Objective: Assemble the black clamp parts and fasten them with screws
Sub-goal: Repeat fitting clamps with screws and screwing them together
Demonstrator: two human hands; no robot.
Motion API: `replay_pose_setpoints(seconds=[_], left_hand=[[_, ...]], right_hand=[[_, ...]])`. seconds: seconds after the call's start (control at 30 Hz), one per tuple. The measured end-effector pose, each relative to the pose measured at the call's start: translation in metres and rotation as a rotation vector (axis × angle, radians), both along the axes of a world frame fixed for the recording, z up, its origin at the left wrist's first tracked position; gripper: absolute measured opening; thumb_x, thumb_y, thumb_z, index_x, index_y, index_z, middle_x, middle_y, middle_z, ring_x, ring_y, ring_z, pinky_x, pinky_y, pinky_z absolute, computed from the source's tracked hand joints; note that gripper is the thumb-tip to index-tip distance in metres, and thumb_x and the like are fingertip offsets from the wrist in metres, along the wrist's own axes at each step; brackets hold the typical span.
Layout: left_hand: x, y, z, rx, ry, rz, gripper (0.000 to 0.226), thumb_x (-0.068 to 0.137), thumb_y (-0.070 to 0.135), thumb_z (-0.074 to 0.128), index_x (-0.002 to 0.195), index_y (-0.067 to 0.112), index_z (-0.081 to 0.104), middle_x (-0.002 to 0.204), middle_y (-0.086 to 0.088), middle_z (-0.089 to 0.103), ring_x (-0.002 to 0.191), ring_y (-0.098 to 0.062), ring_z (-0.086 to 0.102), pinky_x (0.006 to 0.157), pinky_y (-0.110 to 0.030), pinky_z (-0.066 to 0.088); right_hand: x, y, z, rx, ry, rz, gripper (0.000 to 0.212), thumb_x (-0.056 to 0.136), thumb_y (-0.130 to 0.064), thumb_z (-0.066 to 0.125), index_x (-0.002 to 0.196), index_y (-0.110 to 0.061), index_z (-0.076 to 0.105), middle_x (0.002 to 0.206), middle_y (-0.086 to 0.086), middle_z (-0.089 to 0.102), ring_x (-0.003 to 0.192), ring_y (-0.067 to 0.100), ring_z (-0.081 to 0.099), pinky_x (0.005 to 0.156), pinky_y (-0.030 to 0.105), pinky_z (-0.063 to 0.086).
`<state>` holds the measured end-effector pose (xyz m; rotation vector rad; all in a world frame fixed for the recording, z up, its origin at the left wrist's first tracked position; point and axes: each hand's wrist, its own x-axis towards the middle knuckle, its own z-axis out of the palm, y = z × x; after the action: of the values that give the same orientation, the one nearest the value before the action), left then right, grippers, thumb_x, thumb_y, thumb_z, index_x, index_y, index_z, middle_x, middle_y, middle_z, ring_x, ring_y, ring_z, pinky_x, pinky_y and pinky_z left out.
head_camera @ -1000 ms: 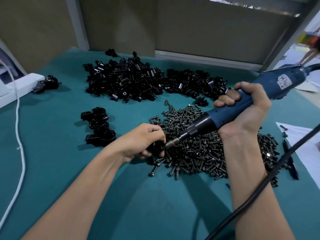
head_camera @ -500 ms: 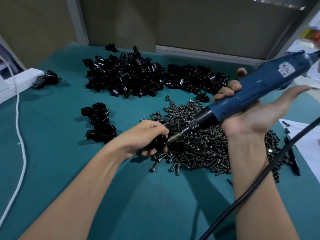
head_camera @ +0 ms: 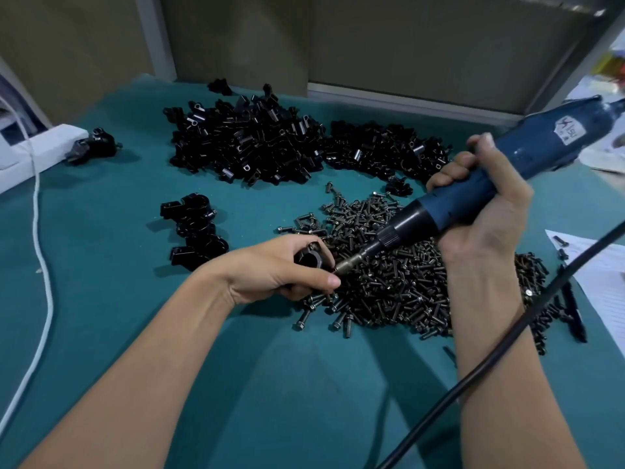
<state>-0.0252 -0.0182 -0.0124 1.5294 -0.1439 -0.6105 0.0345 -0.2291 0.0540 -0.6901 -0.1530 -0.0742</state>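
Note:
My left hand (head_camera: 270,270) grips a black clamp (head_camera: 313,258) just above the left edge of the screw pile (head_camera: 406,279). My right hand (head_camera: 483,204) is wrapped round a blue electric screwdriver (head_camera: 480,184), which slants down to the left. Its bit tip (head_camera: 341,265) meets the clamp's right side beside my left thumb. A big heap of loose black clamp parts (head_camera: 291,147) lies at the back of the green table (head_camera: 101,299). Several assembled clamps (head_camera: 194,228) sit in a small group to the left.
The screwdriver's black cable (head_camera: 500,353) crosses my right forearm toward the lower right. A white cord (head_camera: 40,265) runs down the left side from a white box (head_camera: 30,154), with a black part (head_camera: 96,145) beside it. White papers (head_camera: 598,282) and a black pen (head_camera: 571,309) lie at the right.
My right hand's fingers, spread half a second ago, have closed round the screwdriver again. My left hand turned the clamp so its ring faces up, with the bit still at the clamp.

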Motion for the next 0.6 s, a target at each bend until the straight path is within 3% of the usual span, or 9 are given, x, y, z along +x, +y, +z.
replay_pose_setpoints(seconds=[0.1, 0.37, 0.53, 0.6], left_hand=[[0.0008, -0.0025, -0.0052, 0.055, -0.015, 0.025, 0.023, 0.08, -0.001, 0.075, 0.084, 0.017, 0.063, 0.066, -0.005, 0.053, 0.053, -0.012, 0.042, 0.044, -0.02, 0.033], [0.0021, -0.0024, -0.0046, 0.051, -0.078, 0.065, 0.032, 0.078, -0.007, 0.075, 0.086, 0.02, 0.061, 0.069, -0.005, 0.051, 0.056, -0.014, 0.04, 0.043, -0.02, 0.031], [0.0002, -0.0007, -0.0016, 0.022, -0.088, 0.081, 0.04, 0.072, -0.013, 0.076, 0.084, 0.022, 0.062, 0.08, -0.014, 0.066, 0.069, -0.018, 0.059, 0.051, -0.024, 0.042], [0.0007, -0.0009, -0.0014, 0.005, -0.067, 0.105, 0.04, 0.072, -0.016, 0.074, 0.084, 0.019, 0.061, 0.079, -0.014, 0.067, 0.066, -0.016, 0.061, 0.047, -0.021, 0.044]], right_hand=[[-0.0012, 0.0045, -0.0033, -0.079, 0.014, -0.057, 0.009, 0.086, -0.007, 0.061, 0.086, -0.012, 0.054, 0.066, -0.001, 0.053, 0.053, 0.009, 0.05, 0.052, 0.023, 0.046], [-0.0025, 0.0074, -0.0041, -0.016, 0.016, -0.061, 0.015, 0.087, -0.006, 0.05, 0.077, -0.017, 0.052, 0.053, -0.006, 0.044, 0.044, 0.008, 0.04, 0.047, 0.021, 0.039], [-0.0029, 0.0055, -0.0027, 0.024, 0.022, -0.068, 0.014, 0.086, -0.006, 0.05, 0.077, -0.016, 0.05, 0.053, -0.006, 0.043, 0.044, 0.008, 0.039, 0.046, 0.021, 0.038], [-0.0026, 0.0049, -0.003, 0.038, 0.015, -0.073, 0.013, 0.086, -0.006, 0.049, 0.077, -0.016, 0.049, 0.053, -0.006, 0.042, 0.044, 0.008, 0.038, 0.046, 0.021, 0.038]])
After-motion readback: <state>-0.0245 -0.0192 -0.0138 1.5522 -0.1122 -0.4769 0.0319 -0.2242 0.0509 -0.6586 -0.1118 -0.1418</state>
